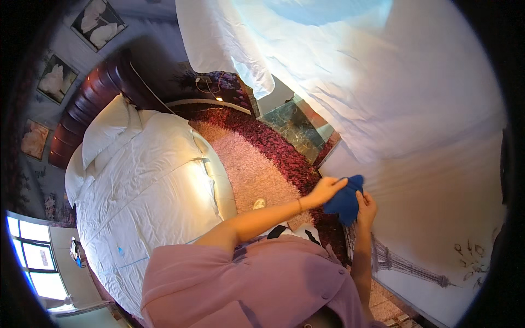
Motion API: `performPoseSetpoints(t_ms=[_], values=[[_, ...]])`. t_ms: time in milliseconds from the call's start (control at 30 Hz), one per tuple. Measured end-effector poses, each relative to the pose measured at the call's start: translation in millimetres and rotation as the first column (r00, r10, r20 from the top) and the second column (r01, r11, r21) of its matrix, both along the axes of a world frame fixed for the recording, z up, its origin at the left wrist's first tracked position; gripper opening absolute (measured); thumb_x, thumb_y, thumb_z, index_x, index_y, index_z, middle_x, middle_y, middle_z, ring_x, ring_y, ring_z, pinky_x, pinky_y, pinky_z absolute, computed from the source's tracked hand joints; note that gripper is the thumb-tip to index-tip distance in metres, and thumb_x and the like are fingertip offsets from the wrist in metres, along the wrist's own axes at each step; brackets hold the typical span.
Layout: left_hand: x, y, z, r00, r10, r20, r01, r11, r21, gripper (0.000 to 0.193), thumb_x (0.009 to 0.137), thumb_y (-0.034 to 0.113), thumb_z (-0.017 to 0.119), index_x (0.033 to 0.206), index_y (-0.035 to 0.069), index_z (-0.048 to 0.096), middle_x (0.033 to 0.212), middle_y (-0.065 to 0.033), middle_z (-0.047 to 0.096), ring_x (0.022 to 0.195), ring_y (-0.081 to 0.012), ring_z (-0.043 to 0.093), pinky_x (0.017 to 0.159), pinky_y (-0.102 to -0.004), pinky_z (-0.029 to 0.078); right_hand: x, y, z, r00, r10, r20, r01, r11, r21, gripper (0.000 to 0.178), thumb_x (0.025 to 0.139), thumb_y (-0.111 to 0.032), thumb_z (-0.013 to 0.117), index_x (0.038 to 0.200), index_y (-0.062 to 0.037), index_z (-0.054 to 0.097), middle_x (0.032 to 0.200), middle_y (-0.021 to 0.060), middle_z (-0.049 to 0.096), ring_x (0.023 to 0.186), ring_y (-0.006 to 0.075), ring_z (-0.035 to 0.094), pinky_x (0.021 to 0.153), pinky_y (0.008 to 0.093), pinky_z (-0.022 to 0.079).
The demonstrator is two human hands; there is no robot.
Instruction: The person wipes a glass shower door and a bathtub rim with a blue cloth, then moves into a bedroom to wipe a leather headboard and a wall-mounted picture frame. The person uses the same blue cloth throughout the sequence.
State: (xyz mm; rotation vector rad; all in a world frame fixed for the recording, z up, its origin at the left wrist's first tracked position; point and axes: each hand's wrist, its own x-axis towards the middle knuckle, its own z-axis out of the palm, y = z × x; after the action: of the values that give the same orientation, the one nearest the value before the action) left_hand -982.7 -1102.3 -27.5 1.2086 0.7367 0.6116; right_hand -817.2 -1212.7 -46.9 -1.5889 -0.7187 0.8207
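Observation:
A small piece of dark blue cloth point(344, 204) is stretched between my two hands, in front of my body and to the right. My left hand point(327, 191) pinches its upper left edge. With thumb and fingers, my right hand point(366, 210) grips its right edge. The cloth hangs down a little in soft folds, and its exact kind cannot be made out. Just beyond my hands is a large pale panel point(421, 202) printed with a tower and leaves. White fabric point(350, 82) drapes over the space above and beside it.
A round bed point(147, 191) with a white sheet, pillows point(112, 131) and a dark padded headboard point(98, 104) stands to my left. A pink and dark red shaggy rug point(246, 164) covers the floor beside it. Near the wall lies a white cable point(210, 82). A window point(35, 257) is at lower left.

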Motion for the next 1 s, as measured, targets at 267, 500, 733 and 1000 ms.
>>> performPoseSetpoints(t_ms=[267,500,733,1000], values=[[-96,66,42,0.997,-0.061,-0.053,0.038,0.932,-0.361,0.067,0.102,0.059,0.042,0.099,-0.002,0.071,0.086,-0.0049,0.069,0.075,-0.0125,0.063,0.070,-0.0283,0.051,-103,95,88,0.924,0.086,-0.373,-0.129,0.987,-0.093,0.034,0.101,-0.038,0.057,0.089,-0.0069,0.065,0.083,-0.0026,0.061,0.071,0.0072,0.055,0.067,0.0234,0.046],[-88,86,36,0.997,-0.019,-0.071,0.019,1.000,0.002,0.049,0.103,0.042,0.050,0.102,-0.002,0.072,0.090,-0.0078,0.072,0.081,-0.0119,0.065,0.073,-0.0282,0.052,-85,83,110,0.992,0.106,-0.068,-0.101,0.993,0.067,0.027,0.098,-0.028,0.065,0.088,-0.0025,0.068,0.077,-0.0028,0.062,0.067,0.0064,0.053,0.062,0.0236,0.044],[29,31,90,0.995,-0.034,0.090,-0.041,0.698,0.715,0.027,0.098,0.012,0.059,0.118,-0.005,0.066,0.123,-0.0229,0.065,0.126,-0.0373,0.056,0.093,-0.0378,0.050,-6,9,125,0.810,-0.324,0.488,0.261,0.946,0.194,0.017,0.089,-0.014,0.073,0.091,0.0019,0.067,0.071,0.0057,0.064,0.065,0.0066,0.056,0.058,0.0265,0.045],[185,-31,236,0.885,-0.237,0.401,-0.389,0.098,0.916,0.035,0.090,0.011,0.063,0.123,-0.002,0.063,0.156,-0.0240,0.033,0.143,-0.0578,0.019,0.111,-0.0653,0.023,80,-53,234,0.160,-0.836,0.524,0.130,0.545,0.829,0.026,0.094,-0.013,0.065,0.119,-0.0045,0.062,0.129,0.0211,0.059,0.117,0.0326,0.059,0.091,0.0397,0.049]])
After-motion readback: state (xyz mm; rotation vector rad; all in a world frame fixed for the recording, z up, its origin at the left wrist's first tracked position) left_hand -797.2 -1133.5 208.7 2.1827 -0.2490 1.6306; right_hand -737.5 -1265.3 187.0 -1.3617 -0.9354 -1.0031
